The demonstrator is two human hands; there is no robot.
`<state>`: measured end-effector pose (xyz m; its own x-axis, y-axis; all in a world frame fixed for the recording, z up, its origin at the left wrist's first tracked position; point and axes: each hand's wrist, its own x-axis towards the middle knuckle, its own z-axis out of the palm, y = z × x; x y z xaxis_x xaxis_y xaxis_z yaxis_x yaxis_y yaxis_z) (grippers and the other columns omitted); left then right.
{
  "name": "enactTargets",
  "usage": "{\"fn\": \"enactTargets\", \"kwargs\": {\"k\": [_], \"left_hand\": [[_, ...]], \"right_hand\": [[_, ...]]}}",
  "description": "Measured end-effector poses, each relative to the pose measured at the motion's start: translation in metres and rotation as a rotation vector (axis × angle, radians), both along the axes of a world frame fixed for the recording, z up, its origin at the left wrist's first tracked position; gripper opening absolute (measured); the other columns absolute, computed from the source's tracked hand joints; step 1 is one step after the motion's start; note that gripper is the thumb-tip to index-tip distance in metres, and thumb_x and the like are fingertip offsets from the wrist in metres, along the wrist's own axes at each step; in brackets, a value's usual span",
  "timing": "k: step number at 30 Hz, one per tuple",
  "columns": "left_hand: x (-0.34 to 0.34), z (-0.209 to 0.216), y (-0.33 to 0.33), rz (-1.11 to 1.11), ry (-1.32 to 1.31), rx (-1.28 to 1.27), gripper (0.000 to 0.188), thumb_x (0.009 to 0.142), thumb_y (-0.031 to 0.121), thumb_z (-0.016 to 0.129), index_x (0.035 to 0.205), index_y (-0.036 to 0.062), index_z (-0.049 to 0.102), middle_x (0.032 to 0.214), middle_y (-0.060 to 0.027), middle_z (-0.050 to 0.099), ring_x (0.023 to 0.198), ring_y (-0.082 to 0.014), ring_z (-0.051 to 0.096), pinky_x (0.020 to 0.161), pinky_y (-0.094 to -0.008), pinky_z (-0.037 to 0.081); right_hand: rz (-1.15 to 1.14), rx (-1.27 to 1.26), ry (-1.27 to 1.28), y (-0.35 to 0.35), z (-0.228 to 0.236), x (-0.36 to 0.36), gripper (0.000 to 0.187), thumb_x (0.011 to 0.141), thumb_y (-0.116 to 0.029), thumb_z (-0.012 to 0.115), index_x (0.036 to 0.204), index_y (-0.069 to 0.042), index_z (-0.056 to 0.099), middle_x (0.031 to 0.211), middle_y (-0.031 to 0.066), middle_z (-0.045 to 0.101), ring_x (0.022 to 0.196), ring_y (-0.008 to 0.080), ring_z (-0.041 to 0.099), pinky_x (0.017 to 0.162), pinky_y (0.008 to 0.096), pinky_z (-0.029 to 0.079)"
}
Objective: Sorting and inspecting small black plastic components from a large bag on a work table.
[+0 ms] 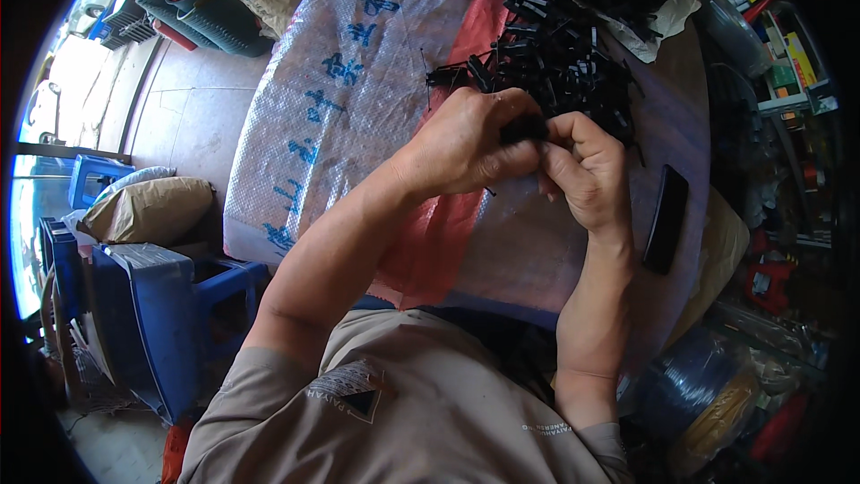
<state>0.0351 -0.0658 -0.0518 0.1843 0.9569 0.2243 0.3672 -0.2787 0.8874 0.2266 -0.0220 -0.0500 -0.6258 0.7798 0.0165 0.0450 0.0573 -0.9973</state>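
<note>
Both hands meet over a table covered with a white woven plastic sheet (349, 108) that has a red stripe and blue lettering. My left hand (470, 139) has its fingers curled around a small black plastic piece (524, 130). Against the same piece, the thumb and fingers of my right hand (587, 175) are pinched together. Most of the piece is hidden by my fingers, so its exact kind does not show. Just beyond my hands lies a loose heap of small black plastic parts (582, 72), some with thin stems.
A black phone-like slab (666, 220) lies right of my right hand. Brown paper (658, 36) sits at the heap's far right. Blue plastic stools (161, 305) and a stuffed brown sack (148, 209) stand at left. Shelves (793, 81) and a wrapped blue spool (685, 385) are at right.
</note>
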Motion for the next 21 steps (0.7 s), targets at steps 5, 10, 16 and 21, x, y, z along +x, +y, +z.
{"fn": "enactTargets", "kwargs": {"k": [5,10,16,21], "left_hand": [[-0.007,0.005,0.001,0.002,-0.351,-0.231,0.032,0.082,0.016,0.061,0.107,-0.0033,0.059,0.080,-0.0061,0.064,0.070,-0.0132,0.065,0.060,-0.0255,0.051],[-0.048,-0.004,0.015,0.097,-1.065,-0.324,0.031,0.094,0.018,0.048,0.119,0.0011,0.056,0.084,-0.0134,0.066,0.067,-0.0220,0.068,0.059,-0.0302,0.057],[-0.071,-0.021,0.022,0.041,-1.393,-0.228,0.017,0.091,0.012,0.057,0.103,0.0006,0.057,0.096,-0.0154,0.063,0.088,-0.0272,0.067,0.074,-0.0381,0.058],[-0.061,-0.015,0.017,0.025,-0.996,-0.253,0.007,0.086,0.005,0.064,0.092,0.0012,0.063,0.087,-0.0080,0.064,0.069,-0.0151,0.061,0.061,-0.0272,0.049]], "right_hand": [[0.003,-0.052,0.089,-0.004,0.005,-0.013,0.009,0.091,-0.004,0.061,0.098,0.000,0.061,0.071,-0.0014,0.060,0.057,0.0026,0.051,0.050,0.0176,0.040],[0.000,0.440,-0.206,-0.012,-0.003,-0.027,0.030,0.078,0.005,0.062,0.107,-0.003,0.063,0.092,0.0090,0.066,0.069,0.0140,0.061,0.064,0.0253,0.049],[0.108,0.956,-0.374,-0.012,-0.018,-0.038,0.025,0.078,0.004,0.061,0.102,-0.001,0.065,0.099,0.0161,0.063,0.088,0.0314,0.064,0.080,0.0341,0.052],[-0.111,0.312,0.046,-0.009,-0.002,-0.018,0.015,0.091,-0.003,0.060,0.105,0.002,0.064,0.104,0.0052,0.058,0.076,0.0094,0.059,0.064,0.0230,0.050]]}}
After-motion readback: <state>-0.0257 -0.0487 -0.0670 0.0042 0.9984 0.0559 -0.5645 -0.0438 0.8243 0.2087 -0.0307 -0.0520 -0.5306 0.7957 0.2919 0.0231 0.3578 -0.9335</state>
